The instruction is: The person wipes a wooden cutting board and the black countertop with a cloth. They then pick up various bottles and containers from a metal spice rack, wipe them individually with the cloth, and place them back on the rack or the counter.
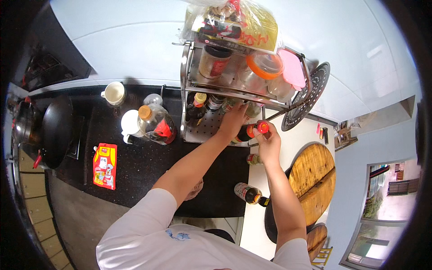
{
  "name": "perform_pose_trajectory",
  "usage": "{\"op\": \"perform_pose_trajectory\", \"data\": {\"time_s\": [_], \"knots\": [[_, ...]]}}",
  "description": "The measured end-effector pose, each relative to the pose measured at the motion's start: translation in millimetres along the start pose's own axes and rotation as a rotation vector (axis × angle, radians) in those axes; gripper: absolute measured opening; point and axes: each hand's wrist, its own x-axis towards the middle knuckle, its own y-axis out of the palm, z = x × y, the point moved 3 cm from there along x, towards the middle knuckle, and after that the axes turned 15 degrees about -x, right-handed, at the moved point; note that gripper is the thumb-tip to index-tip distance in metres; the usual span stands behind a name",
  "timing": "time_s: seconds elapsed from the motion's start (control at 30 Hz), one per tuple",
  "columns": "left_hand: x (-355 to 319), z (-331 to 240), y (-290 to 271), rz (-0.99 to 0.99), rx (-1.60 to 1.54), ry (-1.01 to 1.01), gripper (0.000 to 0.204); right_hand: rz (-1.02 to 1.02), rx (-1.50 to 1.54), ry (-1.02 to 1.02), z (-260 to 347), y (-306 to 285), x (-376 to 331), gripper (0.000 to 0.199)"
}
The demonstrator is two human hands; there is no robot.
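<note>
My right hand (269,145) is closed on a dark bottle (245,133) with a red cap, tilted at the front right of a metal rack's lower shelf (204,130). My left hand (233,120) reaches into that shelf among bottles and jars. Its fingertips are partly hidden, so whether it grips anything cannot be made out. Left of it stand a dark bottle with a yellow cap (198,100) and a dark-lidded jar (215,102). Below my right hand, a small jar (254,159) and a dark bottle with a white label (247,192) are on the white surface.
Above, the rack holds a brown jar (213,63), an orange-lidded jar (264,66), a pink-lidded container (291,69) and a plastic bag (234,24). On the black counter are a cork-topped jug (156,126), white mugs (130,123), a red-yellow pouch (105,166) and a wok (57,130).
</note>
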Motion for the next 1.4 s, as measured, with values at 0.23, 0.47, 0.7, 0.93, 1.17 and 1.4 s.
{"op": "perform_pose_trajectory", "data": {"time_s": [0.23,0.47,0.7,0.93,1.17,1.4], "knots": [[-59,4,-23,-0.021,-0.139,-0.257,0.043,-0.047,-0.046,0.011,-12,17,28,0.033],[-107,17,-23,-0.341,-1.757,-1.457,0.032,0.083,-0.03,-0.092,26,66,37,0.028],[-93,44,-24,-0.616,-2.009,-1.194,0.029,0.022,0.45,0.08,9,100,33,0.045],[-81,58,-22,-0.947,-2.046,-1.152,0.028,-0.331,1.066,0.739,-96,124,38,0.011],[-77,62,-43,-0.904,-1.894,-1.09,0.031,-0.471,1.178,0.663,-113,145,58,0.062],[-96,69,-33,-0.652,-1.868,-1.147,0.032,-0.512,0.879,0.552,-89,142,25,0.048]]}}
